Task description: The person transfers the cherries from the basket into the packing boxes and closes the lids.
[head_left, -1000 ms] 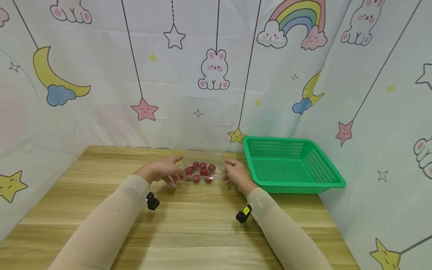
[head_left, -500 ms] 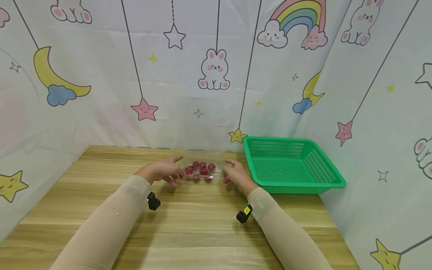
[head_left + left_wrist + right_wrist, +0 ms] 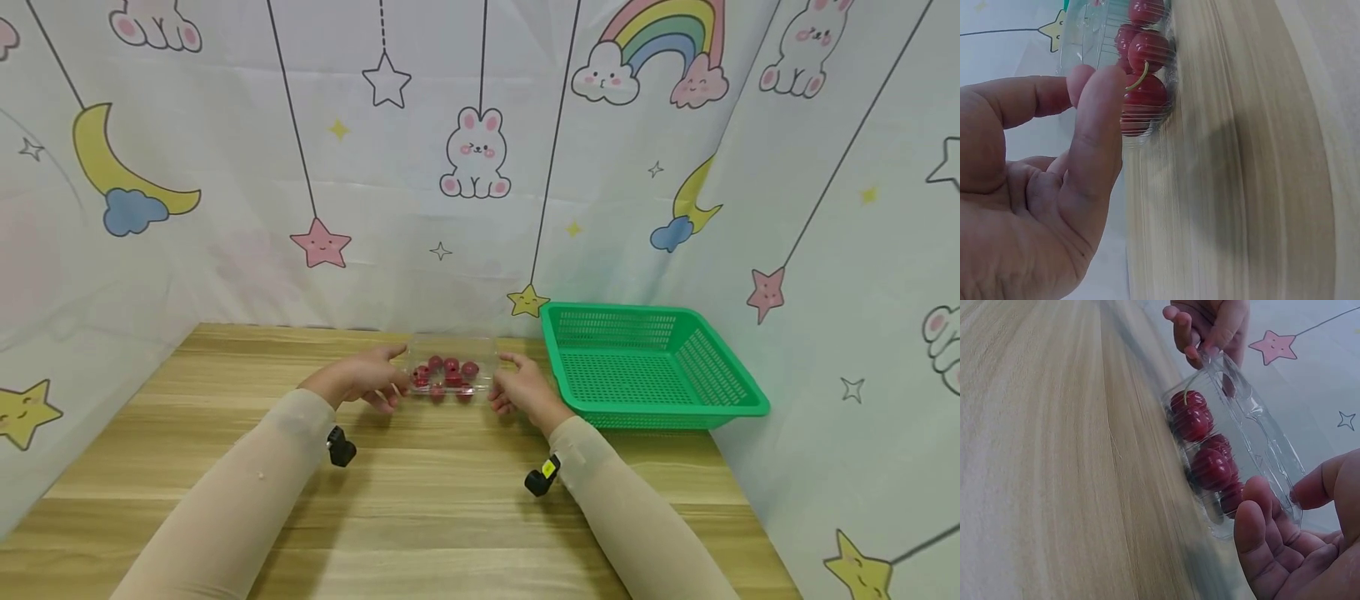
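A clear plastic box (image 3: 453, 350) with several dark red cherries (image 3: 452, 365) inside is between both hands at the back of the table. My left hand (image 3: 369, 379) pinches its left end; in the left wrist view the thumb and a finger meet at the box's edge, close to a cherry with a green stem (image 3: 1147, 94). On the opposite end, my right hand (image 3: 525, 390) grips the rim, the thumb on one side and fingers on the other, as the right wrist view shows (image 3: 1300, 531). Ribbed walls of the box partly blur the cherries.
A green perforated plastic basket (image 3: 637, 412) stands to the right, close to my right hand. The wooden table (image 3: 420, 508) ends against a white cloth backdrop (image 3: 390, 292) printed with rabbits and stars. Each wrist carries a small black camera.
The box and its cherries have shifted very slightly upward in the head view. My right hand's fingers have edged a little to the left; my left hand has hardly moved.
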{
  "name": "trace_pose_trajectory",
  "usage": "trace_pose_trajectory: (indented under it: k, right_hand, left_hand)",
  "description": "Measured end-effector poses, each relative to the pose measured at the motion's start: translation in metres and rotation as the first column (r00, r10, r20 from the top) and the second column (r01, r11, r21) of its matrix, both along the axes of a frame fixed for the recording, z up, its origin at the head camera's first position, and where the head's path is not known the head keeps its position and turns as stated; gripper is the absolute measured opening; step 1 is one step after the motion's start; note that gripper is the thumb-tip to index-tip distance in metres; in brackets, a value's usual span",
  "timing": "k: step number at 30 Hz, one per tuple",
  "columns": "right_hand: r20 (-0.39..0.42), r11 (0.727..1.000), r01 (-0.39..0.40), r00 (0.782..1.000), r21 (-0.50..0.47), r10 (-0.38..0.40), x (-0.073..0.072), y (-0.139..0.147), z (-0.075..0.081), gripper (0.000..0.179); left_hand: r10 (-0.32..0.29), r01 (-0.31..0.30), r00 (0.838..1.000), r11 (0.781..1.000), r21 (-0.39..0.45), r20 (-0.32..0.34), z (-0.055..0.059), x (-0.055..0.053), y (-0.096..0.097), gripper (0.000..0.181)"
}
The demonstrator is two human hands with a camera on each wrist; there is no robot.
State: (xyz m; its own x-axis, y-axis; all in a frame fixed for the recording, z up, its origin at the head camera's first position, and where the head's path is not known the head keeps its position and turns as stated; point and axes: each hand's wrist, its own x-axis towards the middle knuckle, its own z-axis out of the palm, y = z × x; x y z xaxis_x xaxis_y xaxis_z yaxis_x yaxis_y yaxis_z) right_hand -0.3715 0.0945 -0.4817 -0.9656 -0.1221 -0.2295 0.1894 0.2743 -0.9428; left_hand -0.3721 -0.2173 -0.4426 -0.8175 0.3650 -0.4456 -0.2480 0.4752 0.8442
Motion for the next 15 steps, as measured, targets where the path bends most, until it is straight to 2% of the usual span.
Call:
trace_pose_trajectory:
  k: [15]
  right_hand:
    - [-0.001, 1.0, 0.009, 1.0, 0.005, -0.009, 0.0005, -0.0012, -0.0002, 0.073]
  left_hand:
    - [0.008, -0.008, 1.0, 1.0, -0.006, 0.005, 0.0, 0.0005, 0.0017, 0.102]
